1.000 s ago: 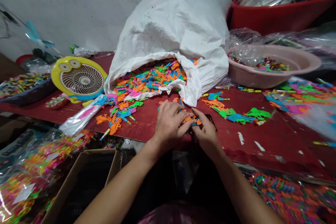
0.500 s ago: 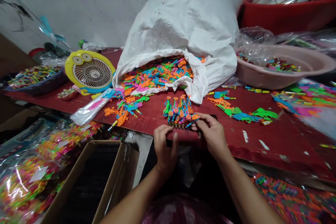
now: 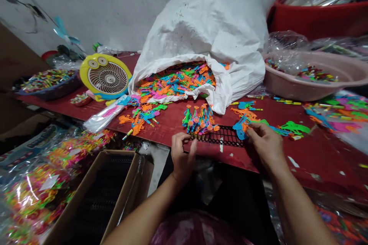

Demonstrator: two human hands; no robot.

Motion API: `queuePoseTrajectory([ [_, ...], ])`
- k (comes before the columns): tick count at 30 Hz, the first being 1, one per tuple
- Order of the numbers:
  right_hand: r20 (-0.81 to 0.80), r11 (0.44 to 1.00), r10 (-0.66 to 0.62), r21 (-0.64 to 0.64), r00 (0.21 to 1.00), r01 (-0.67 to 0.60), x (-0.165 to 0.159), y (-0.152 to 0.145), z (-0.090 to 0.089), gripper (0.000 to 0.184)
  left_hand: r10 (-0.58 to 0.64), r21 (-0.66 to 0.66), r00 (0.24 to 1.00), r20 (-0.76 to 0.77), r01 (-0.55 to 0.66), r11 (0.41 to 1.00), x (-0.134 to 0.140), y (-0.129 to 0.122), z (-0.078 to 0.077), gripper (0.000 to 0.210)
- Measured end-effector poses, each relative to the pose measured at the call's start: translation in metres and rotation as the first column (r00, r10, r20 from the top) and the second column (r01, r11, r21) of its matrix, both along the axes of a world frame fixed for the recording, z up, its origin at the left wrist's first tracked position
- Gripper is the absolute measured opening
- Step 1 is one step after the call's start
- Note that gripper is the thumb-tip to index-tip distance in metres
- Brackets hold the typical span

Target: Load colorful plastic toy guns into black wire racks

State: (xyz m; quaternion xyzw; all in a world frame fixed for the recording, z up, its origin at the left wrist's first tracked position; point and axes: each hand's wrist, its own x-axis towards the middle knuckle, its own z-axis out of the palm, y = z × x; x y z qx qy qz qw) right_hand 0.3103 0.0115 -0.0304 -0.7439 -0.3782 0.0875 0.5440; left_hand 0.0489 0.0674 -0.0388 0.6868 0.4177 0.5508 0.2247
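Note:
A black plastic grid rack (image 3: 227,136) lies along the front edge of the red table. Upright colourful plastic pieces (image 3: 200,119), with round orange tops, fill its left part; the rest of the grid shows bare. My left hand (image 3: 183,157) curls its fingers on the rack's left end. Past the right end, my right hand (image 3: 267,143) pinches small flat plastic pieces, a blue one (image 3: 240,130) with a mesh-like head showing at the fingertips and some orange beside it. The fingers partly hide how many it holds.
A white sack (image 3: 201,23) spills plastic pieces at the back. Loose pieces lie left (image 3: 140,116) and right (image 3: 293,125). A yellow fan (image 3: 106,76) and a pink basin (image 3: 304,84) flank the sack. Below left stands a cardboard box (image 3: 126,183) of black racks.
My right hand has moved right, from the upright pieces to the loose ones, and now pinches a blue piece. The rack's bare right part is uncovered. My left hand stays at the rack.

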Motion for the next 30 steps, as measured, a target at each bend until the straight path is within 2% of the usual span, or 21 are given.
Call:
queuePoseTrajectory([
  [3, 0.348, 0.995, -0.067, -0.049, 0.935, 0.09, 0.002, -0.007, 0.011, 0.044, 0.068, 0.045, 0.996, 0.06, -0.07, 0.996, 0.001, 0.011, 0.003, 0.035],
  [5, 0.507, 0.993, -0.112, 0.029, 0.855, 0.113, -0.015, -0.012, 0.024, 0.048, 0.016, 0.044, 0.998, 0.054, -0.018, 0.999, 0.001, 0.017, 0.003, 0.047],
  [7, 0.468, 0.997, -0.052, 0.081, 0.882, 0.016, -0.039, -0.015, 0.035, 0.045, -0.063, 0.033, 0.997, 0.039, 0.062, 0.998, 0.002, 0.021, 0.001, 0.052],
  [9, 0.304, 0.983, 0.14, 0.073, 0.942, -0.169, -0.064, -0.012, 0.042, 0.043, -0.107, 0.029, 0.993, 0.039, 0.106, 0.994, 0.002, 0.023, -0.001, 0.053],
  [11, 0.211, 0.945, 0.293, 0.081, 0.933, -0.316, -0.084, -0.004, 0.046, 0.042, -0.133, 0.018, 0.991, 0.036, 0.132, 0.991, 0.001, 0.025, -0.002, 0.052],
  [13, 0.236, 0.917, 0.355, 0.099, 0.905, -0.386, -0.095, 0.007, 0.05, 0.039, -0.17, -0.005, 0.985, 0.027, 0.17, 0.985, 0.0, 0.027, -0.003, 0.051],
  [19, 0.412, 0.848, 0.407, 0.161, 0.815, -0.505, -0.105, 0.032, 0.062, 0.027, -0.227, -0.018, 0.974, 0.028, 0.227, 0.974, -0.001, 0.031, -0.006, 0.054],
  [26, 0.437, 0.858, 0.468, -0.014, 0.768, -0.514, -0.108, 0.041, 0.07, 0.03, -0.205, 0.014, 0.978, 0.04, 0.204, 0.979, 0.004, 0.031, -0.003, 0.06],
  [30, 0.432, 0.86, 0.471, -0.029, 0.769, -0.51, -0.109, 0.042, 0.068, 0.032, -0.183, 0.003, 0.983, 0.011, 0.183, 0.983, 0.005, 0.031, 0.0, 0.059],
])
